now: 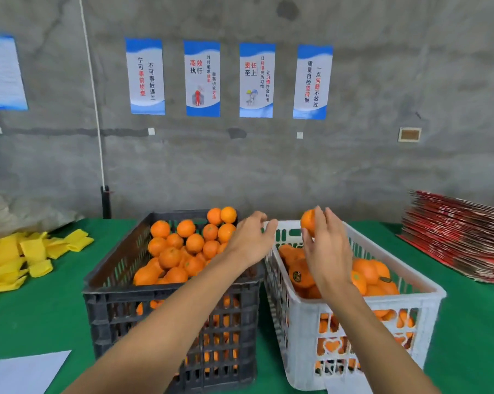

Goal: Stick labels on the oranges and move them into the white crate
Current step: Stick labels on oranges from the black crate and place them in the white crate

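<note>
A black crate (166, 302) on the green table holds a heap of unlabelled oranges (183, 248). To its right stands the white crate (427, 302), with oranges inside (368, 275), some showing dark round labels. My right hand (329, 251) is raised over the white crate's far end and grips one orange (307, 221) between thumb and fingertips. My left hand (250, 241) hovers above the gap between the two crates, fingers loosely curled, reaching toward that orange. I cannot see whether it holds a label.
A pile of yellow foam sleeves (27, 254) lies at the left. A stack of red flattened cartons (461, 237) sits at the right rear. A white sheet (21, 373) lies at the near left edge. A grey wall with posters stands behind.
</note>
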